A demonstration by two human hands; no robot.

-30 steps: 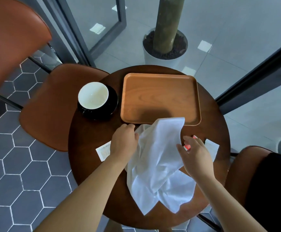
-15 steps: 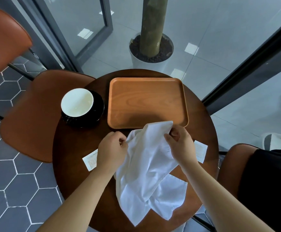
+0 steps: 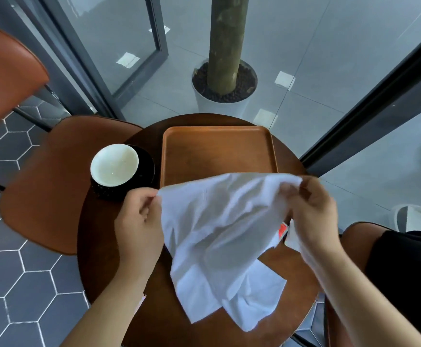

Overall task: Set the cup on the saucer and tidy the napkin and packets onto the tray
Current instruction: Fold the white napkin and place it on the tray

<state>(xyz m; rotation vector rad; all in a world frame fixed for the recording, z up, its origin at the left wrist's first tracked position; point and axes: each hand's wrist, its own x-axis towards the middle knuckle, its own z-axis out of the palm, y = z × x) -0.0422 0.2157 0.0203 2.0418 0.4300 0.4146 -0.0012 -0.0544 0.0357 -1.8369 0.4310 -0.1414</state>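
Note:
A white napkin (image 3: 219, 231) hangs stretched between my hands above the round dark table (image 3: 104, 236). My left hand (image 3: 139, 219) pinches its left top corner; my right hand (image 3: 309, 211) pinches the right top corner. The napkin's lower part still lies on the table. Behind it sits the wooden tray (image 3: 217, 151) with nothing on it. To the tray's left the cup (image 3: 114, 165), white inside, stands on the black saucer (image 3: 146, 169). A packet (image 3: 283, 230) with a red mark peeks out under my right hand. The left packet is hidden.
A brown chair (image 3: 46, 186) stands left of the table, another brown seat (image 3: 354, 234) at the right. Beyond the table are a potted tree trunk (image 3: 225, 78) and glass panels with dark frames. The floor at left has hexagonal tiles.
Both hands have lifted the napkin's top edge and pulled it apart sideways, so the cloth is spread wider. The right hand went from reaching toward the cloth to gripping its corner.

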